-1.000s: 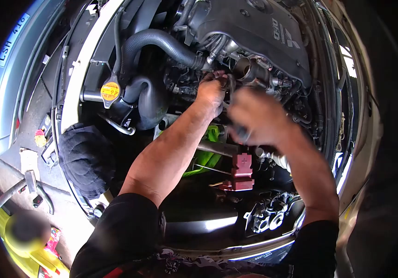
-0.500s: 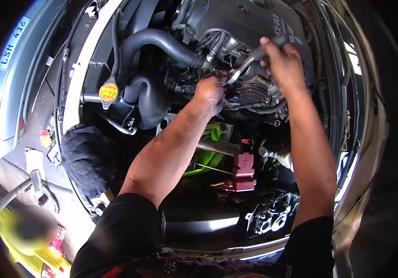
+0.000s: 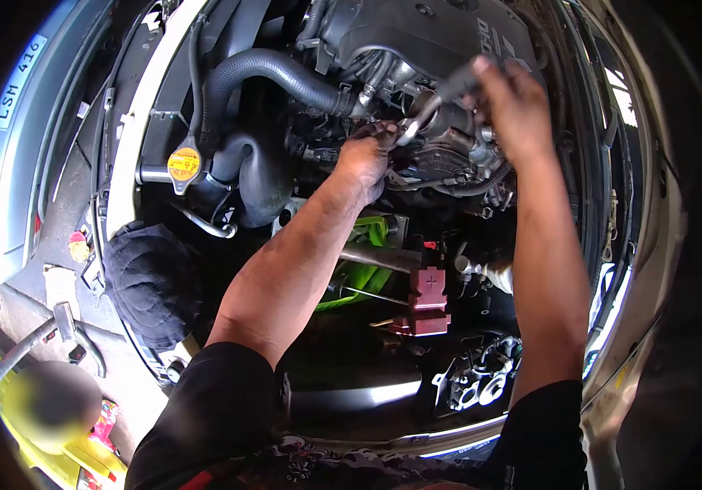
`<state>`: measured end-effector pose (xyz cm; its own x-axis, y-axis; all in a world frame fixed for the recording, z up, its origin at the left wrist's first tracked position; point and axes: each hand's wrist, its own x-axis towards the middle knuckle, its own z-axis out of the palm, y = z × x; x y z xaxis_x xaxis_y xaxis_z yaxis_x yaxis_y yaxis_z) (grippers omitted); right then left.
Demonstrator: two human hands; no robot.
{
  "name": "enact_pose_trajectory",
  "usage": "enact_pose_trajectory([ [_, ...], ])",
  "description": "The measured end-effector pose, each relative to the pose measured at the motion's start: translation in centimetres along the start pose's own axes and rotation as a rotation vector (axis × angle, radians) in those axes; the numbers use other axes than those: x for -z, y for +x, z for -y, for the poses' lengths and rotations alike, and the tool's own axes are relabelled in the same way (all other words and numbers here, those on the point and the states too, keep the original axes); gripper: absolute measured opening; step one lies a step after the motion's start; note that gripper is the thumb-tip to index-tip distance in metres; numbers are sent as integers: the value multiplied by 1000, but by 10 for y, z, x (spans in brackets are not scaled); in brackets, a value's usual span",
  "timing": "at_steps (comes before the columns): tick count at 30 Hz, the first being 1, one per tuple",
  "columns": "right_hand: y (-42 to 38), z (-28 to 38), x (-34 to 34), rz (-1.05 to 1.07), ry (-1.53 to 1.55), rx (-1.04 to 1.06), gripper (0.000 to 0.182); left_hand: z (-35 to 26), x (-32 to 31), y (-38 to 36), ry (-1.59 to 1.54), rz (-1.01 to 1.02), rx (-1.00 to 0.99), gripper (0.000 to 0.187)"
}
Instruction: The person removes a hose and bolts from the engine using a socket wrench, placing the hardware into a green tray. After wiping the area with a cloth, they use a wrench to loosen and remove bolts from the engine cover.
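My right hand (image 3: pixel 518 106), slightly smeared by motion, is closed round the dark handle of a ratchet wrench (image 3: pixel 426 114). The wrench's silver head points down and left into the engine. My left hand (image 3: pixel 366 155) is closed at that head, its darkened fingertips against it; whatever fastener lies beneath is hidden. Above both hands sits the black engine cover (image 3: pixel 408 28). A thick ribbed black hose (image 3: pixel 273 72) curves in from the left and ends close to my left hand. Pulleys and metal parts surround the tool.
A yellow-labelled radiator cap (image 3: pixel 183 164) and a black cap (image 3: pixel 151 282) are at left. Nearer me lie a red battery terminal cover (image 3: pixel 429 290), bright green cloth or plastic (image 3: pixel 367 278) and a metal bar (image 3: pixel 384 256). A person in yellow (image 3: pixel 0 400) is lower left.
My right hand has moved slightly right and up, and the wrench handle has swung a little with it. My left hand stays at the wrench head. The view has shifted slightly.
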<state>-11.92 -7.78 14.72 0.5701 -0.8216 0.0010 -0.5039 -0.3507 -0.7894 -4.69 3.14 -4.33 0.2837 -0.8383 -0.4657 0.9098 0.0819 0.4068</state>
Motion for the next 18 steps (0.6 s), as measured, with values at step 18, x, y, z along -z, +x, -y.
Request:
enact_pose_trajectory([
  [18, 25, -20, -7, 234, 392, 3, 92, -5, 2, 6, 0, 115, -53, 20],
])
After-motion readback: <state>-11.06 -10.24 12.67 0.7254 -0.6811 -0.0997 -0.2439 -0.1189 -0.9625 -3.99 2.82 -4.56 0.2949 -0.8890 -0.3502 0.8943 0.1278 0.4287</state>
